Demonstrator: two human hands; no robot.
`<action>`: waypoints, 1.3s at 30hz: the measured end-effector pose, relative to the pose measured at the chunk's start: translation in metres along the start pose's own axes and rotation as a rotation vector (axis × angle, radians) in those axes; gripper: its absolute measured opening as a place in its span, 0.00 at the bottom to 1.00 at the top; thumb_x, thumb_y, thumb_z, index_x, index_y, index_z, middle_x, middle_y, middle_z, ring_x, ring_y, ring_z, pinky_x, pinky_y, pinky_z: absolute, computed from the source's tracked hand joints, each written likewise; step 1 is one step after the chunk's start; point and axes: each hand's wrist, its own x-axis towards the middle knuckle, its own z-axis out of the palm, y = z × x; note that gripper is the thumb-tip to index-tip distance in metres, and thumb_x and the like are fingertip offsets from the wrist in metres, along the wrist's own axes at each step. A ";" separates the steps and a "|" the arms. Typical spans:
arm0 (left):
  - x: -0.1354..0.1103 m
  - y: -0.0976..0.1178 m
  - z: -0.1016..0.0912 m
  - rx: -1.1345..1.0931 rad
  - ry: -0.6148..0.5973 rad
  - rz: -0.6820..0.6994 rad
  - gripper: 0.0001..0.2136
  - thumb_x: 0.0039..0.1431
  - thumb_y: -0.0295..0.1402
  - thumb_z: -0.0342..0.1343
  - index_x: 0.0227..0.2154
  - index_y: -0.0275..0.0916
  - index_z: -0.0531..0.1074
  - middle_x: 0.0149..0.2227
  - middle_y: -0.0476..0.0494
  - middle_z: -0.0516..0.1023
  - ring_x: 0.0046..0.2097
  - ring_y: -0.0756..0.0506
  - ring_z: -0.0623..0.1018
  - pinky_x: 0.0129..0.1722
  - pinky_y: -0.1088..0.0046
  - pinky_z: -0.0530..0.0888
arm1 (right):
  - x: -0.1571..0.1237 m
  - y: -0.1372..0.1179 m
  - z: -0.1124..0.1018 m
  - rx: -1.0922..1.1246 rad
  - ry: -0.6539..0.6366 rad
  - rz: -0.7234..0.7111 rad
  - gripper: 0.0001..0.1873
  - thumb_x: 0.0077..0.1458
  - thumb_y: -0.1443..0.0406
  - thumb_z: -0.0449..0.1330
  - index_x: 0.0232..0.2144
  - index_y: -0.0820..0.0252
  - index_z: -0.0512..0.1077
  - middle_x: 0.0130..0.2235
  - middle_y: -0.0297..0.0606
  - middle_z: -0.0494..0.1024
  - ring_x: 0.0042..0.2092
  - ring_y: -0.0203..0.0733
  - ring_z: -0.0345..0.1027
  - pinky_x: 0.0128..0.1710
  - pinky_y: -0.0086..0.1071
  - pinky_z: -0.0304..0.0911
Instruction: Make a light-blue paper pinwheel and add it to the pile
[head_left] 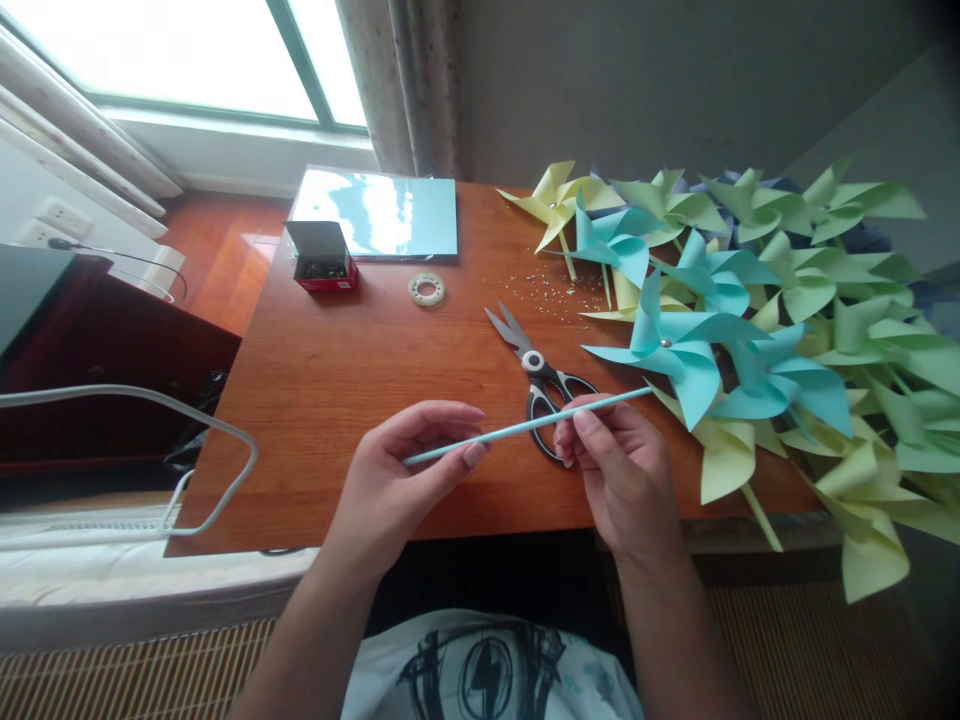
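Observation:
A thin light-blue paper stick (517, 428) is held slanted above the table's front part, its right end higher. My left hand (405, 470) closes on its left end between thumb and fingers. Farther along, my right hand (619, 465) pinches the stick with thumb and fingertips, and its tip sticks out to the right. Behind the stick lie scissors (534, 362) with black and white handles, blades spread and pointing away; the right hand partly covers a handle. Blue paper pinwheels (679, 350) lie just right of my right hand.
On the wooden table (337, 370) stand an open red box (326, 275), a tape roll (427, 290) and blue paper in a clear sleeve (420, 220). Paper scraps (551, 295) are scattered behind the scissors. Green pinwheels (810, 275) and yellow pinwheels (724, 460) crowd the right side.

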 end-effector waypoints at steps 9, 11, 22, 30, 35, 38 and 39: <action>-0.001 -0.007 0.016 -0.363 -0.008 -0.111 0.07 0.52 0.31 0.70 0.34 0.37 0.81 0.27 0.46 0.79 0.28 0.54 0.72 0.26 0.83 0.68 | -0.006 0.004 0.007 -0.051 -0.042 -0.052 0.05 0.59 0.62 0.65 0.34 0.56 0.76 0.26 0.33 0.78 0.27 0.36 0.68 0.27 0.30 0.65; -0.002 -0.009 0.023 -0.382 -0.002 -0.134 0.07 0.52 0.31 0.70 0.34 0.37 0.81 0.28 0.46 0.79 0.28 0.54 0.73 0.26 0.84 0.68 | -0.007 0.006 0.007 -0.047 -0.043 -0.055 0.05 0.59 0.62 0.65 0.35 0.56 0.77 0.26 0.33 0.78 0.28 0.36 0.69 0.28 0.30 0.66; 0.000 -0.009 0.028 -0.374 0.035 -0.120 0.07 0.54 0.30 0.70 0.34 0.37 0.79 0.29 0.47 0.81 0.30 0.54 0.75 0.28 0.84 0.70 | -0.005 0.003 -0.001 -0.030 -0.058 -0.033 0.03 0.60 0.64 0.65 0.36 0.56 0.78 0.28 0.32 0.79 0.30 0.35 0.71 0.31 0.28 0.67; 0.001 -0.010 0.030 -0.395 0.040 -0.088 0.05 0.54 0.29 0.69 0.32 0.37 0.79 0.28 0.48 0.81 0.29 0.55 0.75 0.27 0.85 0.70 | -0.003 0.005 -0.002 -0.113 -0.106 -0.066 0.03 0.62 0.63 0.64 0.38 0.55 0.77 0.30 0.32 0.80 0.31 0.35 0.73 0.32 0.29 0.69; 0.002 -0.010 0.028 -0.375 0.068 -0.068 0.05 0.54 0.30 0.69 0.32 0.37 0.80 0.28 0.48 0.81 0.29 0.55 0.76 0.27 0.85 0.70 | 0.008 0.010 -0.016 -0.887 0.042 -0.419 0.09 0.59 0.64 0.63 0.43 0.59 0.77 0.45 0.46 0.81 0.47 0.51 0.75 0.50 0.46 0.71; 0.003 -0.011 0.027 -0.383 0.076 -0.062 0.05 0.54 0.30 0.69 0.32 0.37 0.80 0.29 0.48 0.81 0.29 0.55 0.76 0.27 0.85 0.70 | 0.015 0.015 -0.023 -1.300 0.072 -0.567 0.16 0.59 0.64 0.63 0.48 0.65 0.75 0.50 0.54 0.79 0.52 0.59 0.71 0.55 0.54 0.66; 0.004 -0.011 0.028 -0.384 0.080 -0.061 0.05 0.54 0.30 0.69 0.32 0.37 0.80 0.28 0.48 0.81 0.29 0.55 0.76 0.28 0.85 0.70 | 0.017 0.016 -0.024 -1.365 0.060 -0.568 0.18 0.58 0.63 0.63 0.49 0.67 0.75 0.50 0.55 0.78 0.52 0.60 0.71 0.54 0.54 0.67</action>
